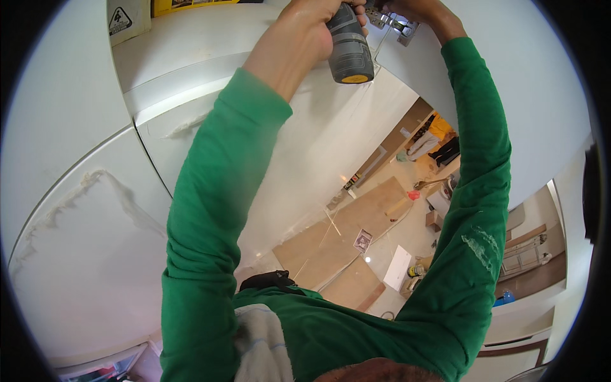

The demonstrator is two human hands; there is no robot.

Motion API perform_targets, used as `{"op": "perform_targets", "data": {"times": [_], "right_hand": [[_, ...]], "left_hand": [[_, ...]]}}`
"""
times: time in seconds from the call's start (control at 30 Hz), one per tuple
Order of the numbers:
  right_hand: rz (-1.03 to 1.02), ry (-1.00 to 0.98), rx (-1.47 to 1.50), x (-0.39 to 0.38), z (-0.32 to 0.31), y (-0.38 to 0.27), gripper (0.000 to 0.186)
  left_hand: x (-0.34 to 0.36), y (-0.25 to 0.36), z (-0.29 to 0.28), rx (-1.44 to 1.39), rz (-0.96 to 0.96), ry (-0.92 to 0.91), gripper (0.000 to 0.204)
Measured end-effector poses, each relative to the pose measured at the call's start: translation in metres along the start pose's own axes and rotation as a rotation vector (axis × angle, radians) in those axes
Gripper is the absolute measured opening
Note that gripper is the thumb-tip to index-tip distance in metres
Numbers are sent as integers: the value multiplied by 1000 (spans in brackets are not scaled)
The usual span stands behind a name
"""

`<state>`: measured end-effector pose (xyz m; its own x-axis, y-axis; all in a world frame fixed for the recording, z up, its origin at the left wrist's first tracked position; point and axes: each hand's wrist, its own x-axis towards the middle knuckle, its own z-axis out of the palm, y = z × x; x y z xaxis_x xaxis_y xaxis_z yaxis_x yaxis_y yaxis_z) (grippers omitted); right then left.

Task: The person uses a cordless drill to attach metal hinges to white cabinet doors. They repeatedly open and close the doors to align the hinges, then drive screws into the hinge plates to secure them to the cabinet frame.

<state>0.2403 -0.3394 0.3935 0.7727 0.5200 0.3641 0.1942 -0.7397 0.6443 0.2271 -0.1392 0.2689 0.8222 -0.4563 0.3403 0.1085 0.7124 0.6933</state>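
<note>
My left hand (312, 28) is closed around a grey-and-black power drill (350, 54) with a yellow end, at the top of the view. My right hand (423, 14) is raised beside a metal hinge (401, 28) on a white cabinet door (528, 95); its fingertips are cut off or hidden at the frame's top edge. A white panel (299, 165) lies behind my arms.
White cabinet fronts (83, 254) fill the left side. Below are brown boards (331, 280) on the floor, a can (415, 271) and scattered materials. Other people (433, 137), in orange and dark clothing, stand in the background. A doorway with a ladder-like object (525, 254) shows at right.
</note>
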Motion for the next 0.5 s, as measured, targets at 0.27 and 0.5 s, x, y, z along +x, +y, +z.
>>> {"op": "perform_targets", "data": {"times": [0.27,0.5], "right_hand": [[21,-40,61,3,-2,-2,20],[22,-24,-12,0,-5,-7,22]], "left_hand": [[1,3,2,-32,-28,62,13],[-3,-1,-2,-104,-12,54,12]]}}
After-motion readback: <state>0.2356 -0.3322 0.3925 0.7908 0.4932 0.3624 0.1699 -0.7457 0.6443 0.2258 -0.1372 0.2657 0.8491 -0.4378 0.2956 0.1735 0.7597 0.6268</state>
